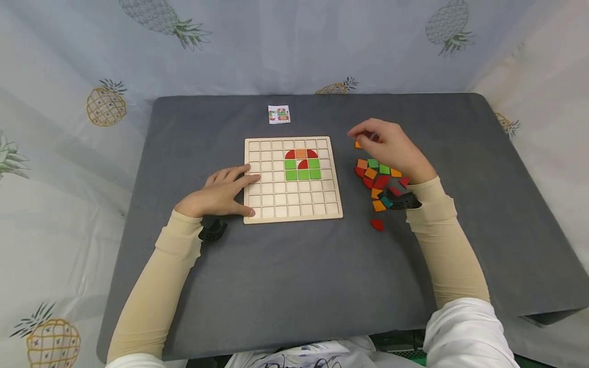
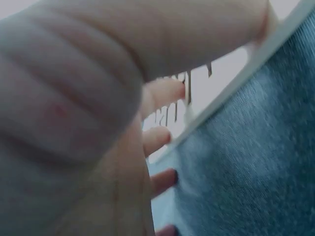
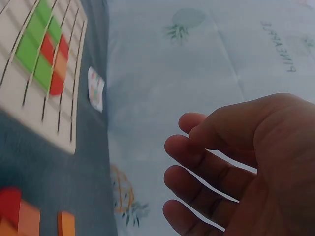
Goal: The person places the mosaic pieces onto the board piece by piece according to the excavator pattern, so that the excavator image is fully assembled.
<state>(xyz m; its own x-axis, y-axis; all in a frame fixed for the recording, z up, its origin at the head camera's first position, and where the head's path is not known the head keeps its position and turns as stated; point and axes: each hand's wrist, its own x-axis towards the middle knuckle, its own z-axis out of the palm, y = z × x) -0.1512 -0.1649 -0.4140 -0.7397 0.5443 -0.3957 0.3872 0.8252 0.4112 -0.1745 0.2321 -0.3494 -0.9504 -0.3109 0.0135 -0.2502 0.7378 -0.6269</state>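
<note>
A wooden grid board lies on the table. Green squares, red quarter-round pieces and an orange square fill some of its cells. My left hand rests along the board's left edge, fingers and thumb spread; the left wrist view shows the thumb and fingertips at the rim. Right of the board, my right hand hovers with loosely bent fingers, and no piece shows in it in the right wrist view. An orange piece lies below its fingertips.
Loose pieces lie in a cluster right of the board, among them a green square, red pieces and a teal piece. One red piece lies apart, nearer the front. Behind the board is a small pattern card.
</note>
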